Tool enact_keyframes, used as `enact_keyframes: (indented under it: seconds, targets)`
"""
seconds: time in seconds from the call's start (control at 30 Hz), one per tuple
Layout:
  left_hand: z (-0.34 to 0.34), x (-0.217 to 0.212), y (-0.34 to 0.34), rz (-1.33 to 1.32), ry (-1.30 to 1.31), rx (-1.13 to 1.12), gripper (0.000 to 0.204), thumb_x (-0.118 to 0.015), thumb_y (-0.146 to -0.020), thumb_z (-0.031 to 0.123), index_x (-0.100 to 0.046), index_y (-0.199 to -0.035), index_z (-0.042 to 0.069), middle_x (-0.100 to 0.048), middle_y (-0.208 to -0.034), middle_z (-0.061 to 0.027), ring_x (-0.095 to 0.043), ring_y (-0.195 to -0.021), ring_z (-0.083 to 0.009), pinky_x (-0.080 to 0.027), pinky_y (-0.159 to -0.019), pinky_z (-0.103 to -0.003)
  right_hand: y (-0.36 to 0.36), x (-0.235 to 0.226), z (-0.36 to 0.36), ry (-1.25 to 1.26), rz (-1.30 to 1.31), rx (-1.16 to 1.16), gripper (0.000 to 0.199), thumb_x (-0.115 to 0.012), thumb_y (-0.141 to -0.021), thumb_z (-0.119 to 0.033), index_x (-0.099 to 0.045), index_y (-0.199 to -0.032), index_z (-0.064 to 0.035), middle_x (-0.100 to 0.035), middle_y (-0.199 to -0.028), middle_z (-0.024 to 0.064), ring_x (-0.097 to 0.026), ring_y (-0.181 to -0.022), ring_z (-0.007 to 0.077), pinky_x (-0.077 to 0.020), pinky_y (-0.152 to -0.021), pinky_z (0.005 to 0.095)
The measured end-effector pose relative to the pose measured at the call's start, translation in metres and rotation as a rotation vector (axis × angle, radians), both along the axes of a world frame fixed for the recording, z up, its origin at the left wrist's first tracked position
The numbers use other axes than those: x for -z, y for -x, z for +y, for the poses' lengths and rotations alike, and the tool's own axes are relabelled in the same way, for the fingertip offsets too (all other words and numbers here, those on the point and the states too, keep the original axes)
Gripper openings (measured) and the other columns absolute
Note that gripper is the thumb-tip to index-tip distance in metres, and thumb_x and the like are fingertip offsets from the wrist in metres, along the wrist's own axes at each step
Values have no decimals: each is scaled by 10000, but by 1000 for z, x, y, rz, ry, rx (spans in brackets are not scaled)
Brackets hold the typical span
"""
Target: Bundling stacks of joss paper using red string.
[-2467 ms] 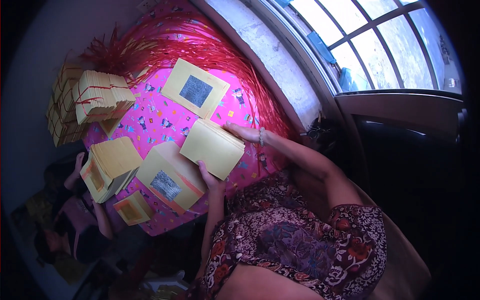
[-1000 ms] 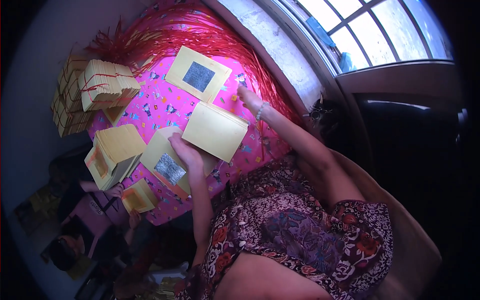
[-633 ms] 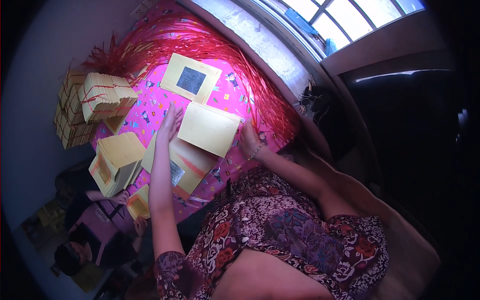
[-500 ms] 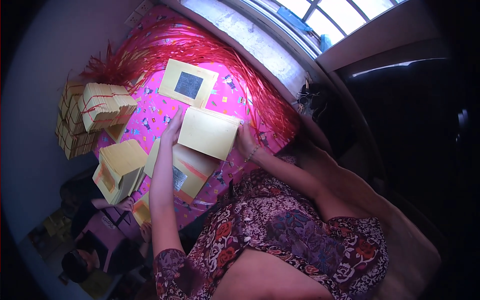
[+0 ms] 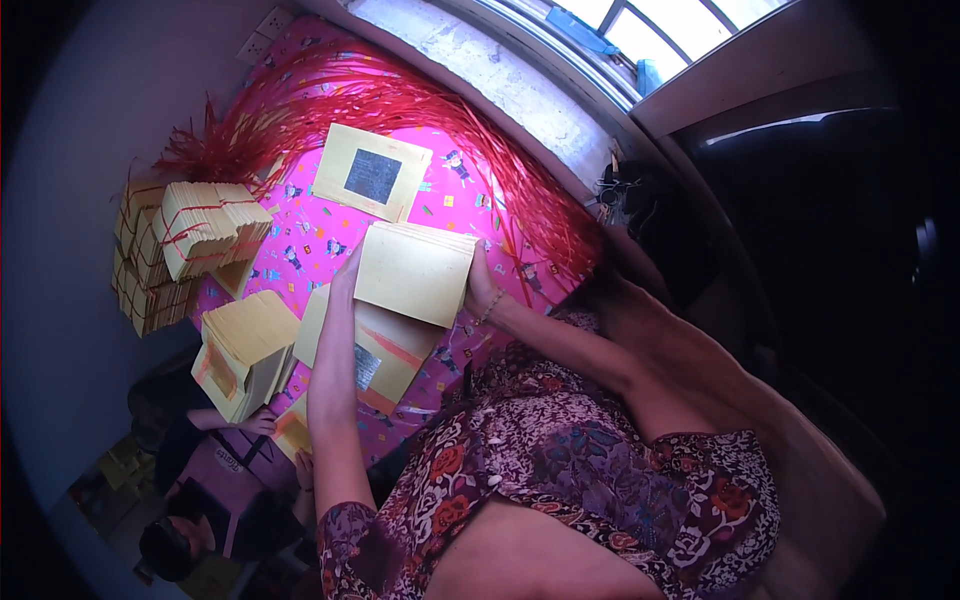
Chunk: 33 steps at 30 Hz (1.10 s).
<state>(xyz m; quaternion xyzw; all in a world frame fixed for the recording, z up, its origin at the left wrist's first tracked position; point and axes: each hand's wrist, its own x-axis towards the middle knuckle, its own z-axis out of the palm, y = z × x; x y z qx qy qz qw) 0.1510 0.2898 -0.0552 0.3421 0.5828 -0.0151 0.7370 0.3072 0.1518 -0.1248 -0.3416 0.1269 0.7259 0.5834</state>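
Between my two hands stands a stack of pale yellow paper sheets [image 5: 415, 275], its layered edges showing along the top and right. My left hand [image 5: 347, 268] presses its left side, the fingers partly hidden behind it. On the right side my right hand [image 5: 482, 282] grips the edge, fingertips out of sight. Beneath the stack, partly covered, lies a yellow sheet with an orange band and a silvery rectangle [image 5: 366, 366]. Just beyond is a yellow sheet with a dark grey square [image 5: 411, 180], lying flat.
Red plastic strips [image 5: 430, 95] spread along the far side of the pink patterned table cover [image 5: 300, 240]. Tied yellow bundles [image 5: 213, 225] are piled at left, with a loose yellow stack [image 5: 250, 335] nearer. A co-worker's hand [image 5: 260, 422] touches yellow paper at lower left.
The stack has tipped slightly and shifted a little in my hands, its top edges looking more fanned. My right hand has drawn slightly left along its side. The co-worker's hands have shifted slightly.
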Motion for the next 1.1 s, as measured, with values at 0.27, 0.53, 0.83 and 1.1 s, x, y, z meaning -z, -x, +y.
enact_keyframes:
  seconds: [0.27, 0.53, 0.83, 1.1]
  targets:
    - [-5, 12, 13, -55, 18, -53, 749, -263, -910, 642, -386, -1366, 61, -480, -1319, -142, -505, -1162, -218, -405, -976, -342, -7, -1, -1, 18, 26, -6, 818, -70, -904, -647, -376, -1343, -29, -472, -1330, 139, -466, -1211, 272, -374, -1018, 393]
    - [2, 23, 23, -97, 16, -108, 745, -265, -913, 637, -383, -1367, 59, -471, -1327, -142, -501, -1166, -220, -400, -982, -341, -6, -9, 4, 63, 55, -39, 804, -72, -907, -642, -386, -1337, -39, -476, -1322, 142, -450, -1225, 283, -359, -1029, 414]
    - [17, 46, 19, -71, -228, -257, 667, -304, -944, 561, -371, -1369, 50, -449, -1336, -158, -479, -1194, -225, -374, -1006, -334, -54, 29, -10, 140, -1047, -333, 506, -348, -953, -448, -495, -1136, 0, -529, -1110, 151, -508, -1007, 274, -406, -877, 416]
    - [8, -5, 22, 104, -778, -350, 371, -518, -934, 196, -497, -1257, 16, -578, -1094, -73, -551, -952, -94, -457, -827, -234, -124, -7, 66, 115, -1973, -673, 418, -652, -801, -303, -460, -967, 28, -513, -1010, 263, -568, -908, 413, -481, -730, 488]
